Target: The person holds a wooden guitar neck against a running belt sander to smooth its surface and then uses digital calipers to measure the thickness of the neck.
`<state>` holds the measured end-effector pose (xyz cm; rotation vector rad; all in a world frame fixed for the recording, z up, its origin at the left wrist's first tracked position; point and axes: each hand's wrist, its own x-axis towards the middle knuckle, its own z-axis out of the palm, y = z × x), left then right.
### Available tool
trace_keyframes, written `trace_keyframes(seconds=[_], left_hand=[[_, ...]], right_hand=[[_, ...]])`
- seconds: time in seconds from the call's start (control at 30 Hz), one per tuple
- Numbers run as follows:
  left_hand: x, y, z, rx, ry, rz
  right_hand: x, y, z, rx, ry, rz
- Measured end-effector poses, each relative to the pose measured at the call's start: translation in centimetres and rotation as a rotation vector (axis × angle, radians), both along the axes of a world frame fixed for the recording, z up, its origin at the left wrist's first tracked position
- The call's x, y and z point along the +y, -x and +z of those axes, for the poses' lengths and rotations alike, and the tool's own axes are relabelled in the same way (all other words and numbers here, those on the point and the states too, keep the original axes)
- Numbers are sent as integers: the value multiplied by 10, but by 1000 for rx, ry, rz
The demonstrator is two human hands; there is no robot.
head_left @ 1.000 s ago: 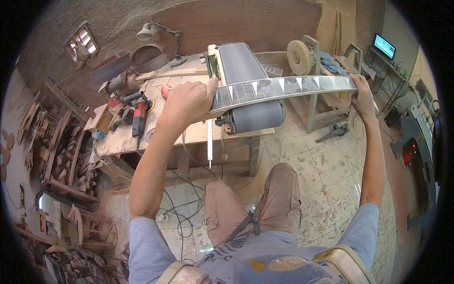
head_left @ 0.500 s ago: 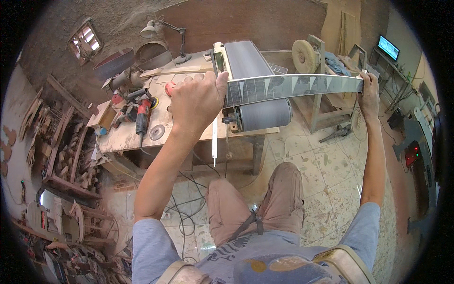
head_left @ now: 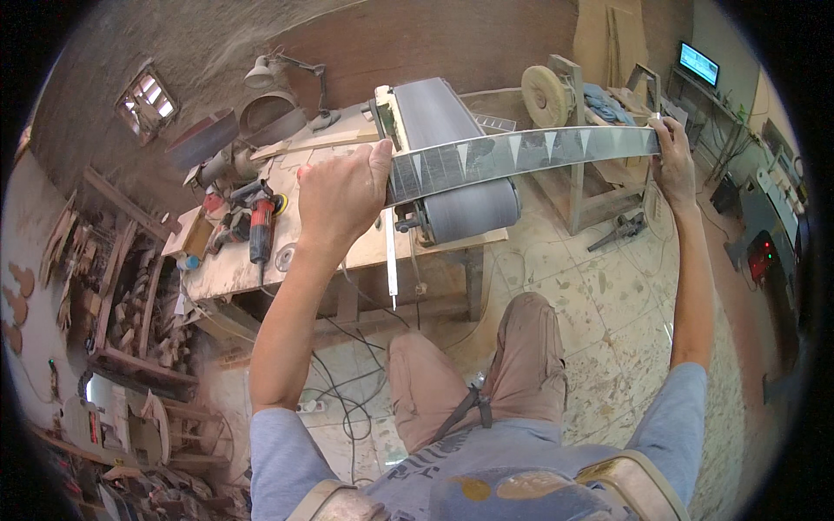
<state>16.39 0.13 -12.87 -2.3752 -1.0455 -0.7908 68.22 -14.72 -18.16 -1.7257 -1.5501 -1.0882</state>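
Note:
A long dark guitar fretboard with pale triangular inlays spans the space between my two hands, tilted slightly up toward the right. My left hand is wrapped round its left end, thumb on top. At the other end, the fingers of my right hand grip it. Behind and below the fretboard is a belt sander with a wide grey belt. The fretboard crosses over this belt; whether the two touch, I cannot tell.
On the wooden workbench lie a red angle grinder and a desk lamp. A round buffing wheel on a wooden frame stands behind right. A pale straight bar hangs at the bench front. Cables cross the tiled floor.
Both hands and the fretboard have shifted a little left in the picture, and the fretboard's right end sits higher relative to its left. The whole view has also shifted slightly.

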Motion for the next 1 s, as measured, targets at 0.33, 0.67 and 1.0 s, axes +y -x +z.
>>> trace_keyframes(seconds=[0.33,0.67,1.0], left_hand=[[16,4,16,483,297,-4],[1,4,2,-38,59,-5],[17,20,-14,-132,-406,-105]], right_hand=[[-2,-9,4,21,162,53],[-10,-6,-8,99,41,52],[-10,-12,-19,-68,-144,15]])
